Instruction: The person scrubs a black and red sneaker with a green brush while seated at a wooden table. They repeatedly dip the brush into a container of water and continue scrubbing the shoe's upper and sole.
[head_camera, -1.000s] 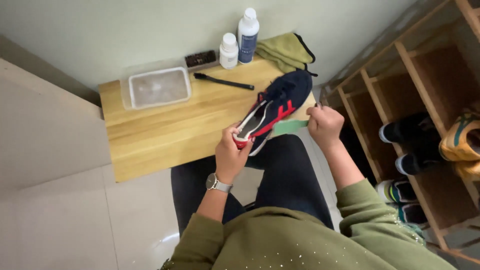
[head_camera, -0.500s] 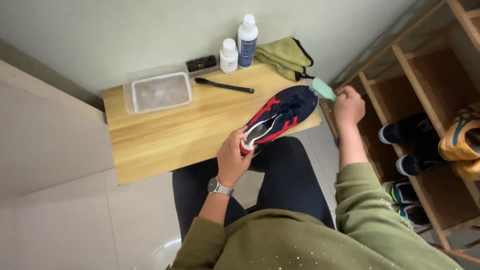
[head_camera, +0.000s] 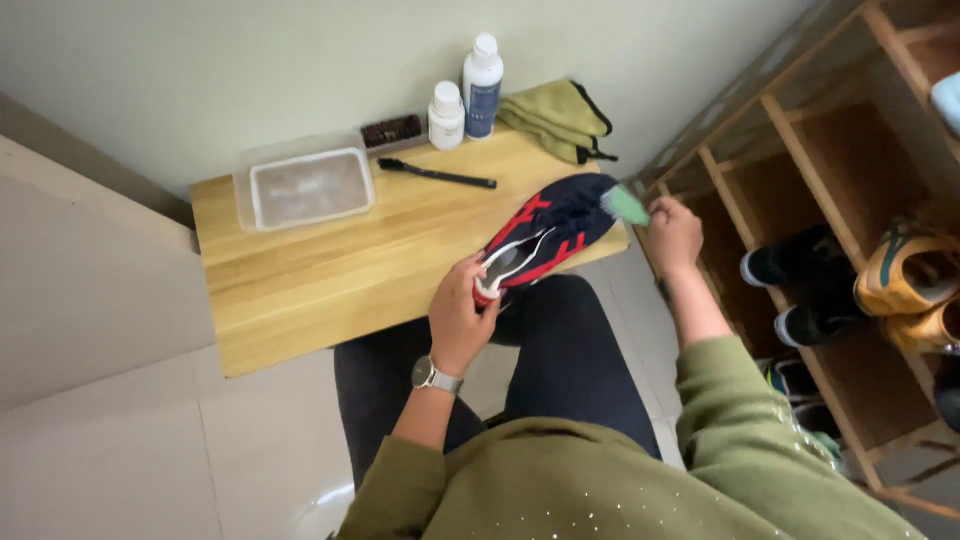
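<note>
Wooden table (head_camera: 300, 290) | left hand (head_camera: 462, 315) grip clasps sneaker (head_camera: 545, 235) heel | right hand (head_camera: 672, 235) grip pinches green insole (head_camera: 627, 205) at toe

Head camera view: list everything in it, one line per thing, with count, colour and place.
Shoe: 1, navy with red and white, at the table's right edge, held at the heel.
Insole: 1, green, at the shoe's toe.
Table: 1, light wood, against the wall.
Tub: 1, clear plastic, back left.
Bottles: 2, white, back edge.
Brush: 1, black, beside the tub.
Cloth: 1, olive, back right.
Shelf: 1, wooden, right, holding shoes.
Left hand: grips the heel.
Right hand: holds the insole.
</note>
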